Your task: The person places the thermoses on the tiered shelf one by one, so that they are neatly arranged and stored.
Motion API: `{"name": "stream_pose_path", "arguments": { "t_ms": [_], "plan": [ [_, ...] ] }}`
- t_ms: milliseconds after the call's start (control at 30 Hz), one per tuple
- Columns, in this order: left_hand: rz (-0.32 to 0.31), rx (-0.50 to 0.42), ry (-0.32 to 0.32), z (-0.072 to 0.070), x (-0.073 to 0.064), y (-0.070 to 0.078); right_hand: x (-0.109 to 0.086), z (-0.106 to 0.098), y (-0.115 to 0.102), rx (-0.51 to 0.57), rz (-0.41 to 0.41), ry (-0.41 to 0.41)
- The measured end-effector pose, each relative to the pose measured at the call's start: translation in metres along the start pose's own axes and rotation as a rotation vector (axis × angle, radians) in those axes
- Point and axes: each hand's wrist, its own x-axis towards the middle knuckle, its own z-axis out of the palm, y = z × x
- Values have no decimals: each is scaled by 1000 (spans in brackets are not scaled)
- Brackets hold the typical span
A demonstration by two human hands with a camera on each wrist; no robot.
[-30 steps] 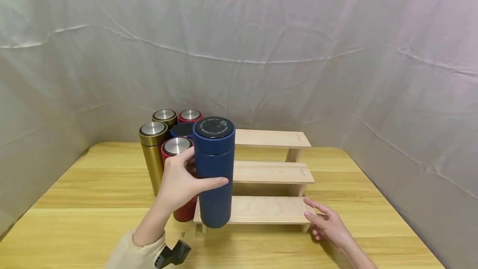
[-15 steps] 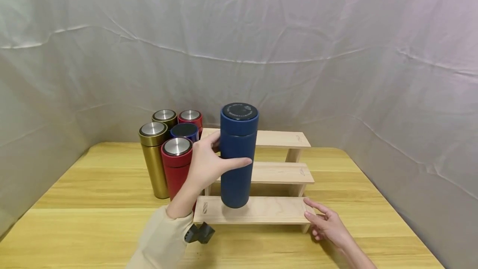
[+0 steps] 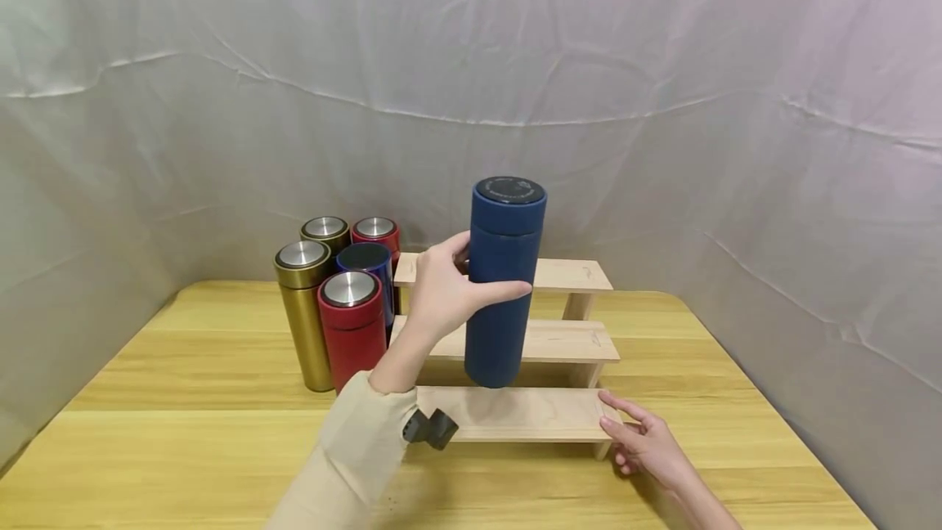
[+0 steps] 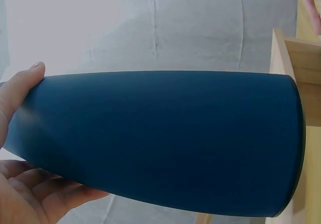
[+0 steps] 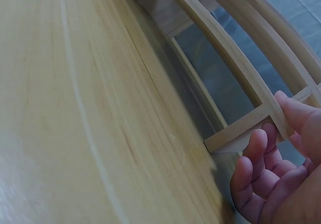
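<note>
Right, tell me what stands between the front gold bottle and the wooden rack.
In the head view, the front red bottle and the blue bottle behind it stand between the front gold bottle and the wooden rack.

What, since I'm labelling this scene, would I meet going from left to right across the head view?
Front gold bottle → front red bottle → left hand → held blue bottle → right hand. I left out the wooden shelf and the rear bottles, since they overlap others.
</note>
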Motion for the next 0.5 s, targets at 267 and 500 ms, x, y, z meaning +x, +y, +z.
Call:
{"name": "stream_pose_path", "arguments": {
  "t_ms": [267, 500],
  "plan": [
    [40, -3, 30, 11, 19, 1, 0, 1, 1, 8, -9, -5],
    [41, 45, 87, 21, 38, 4, 0, 2, 0, 9, -2, 14]
  ]
}}
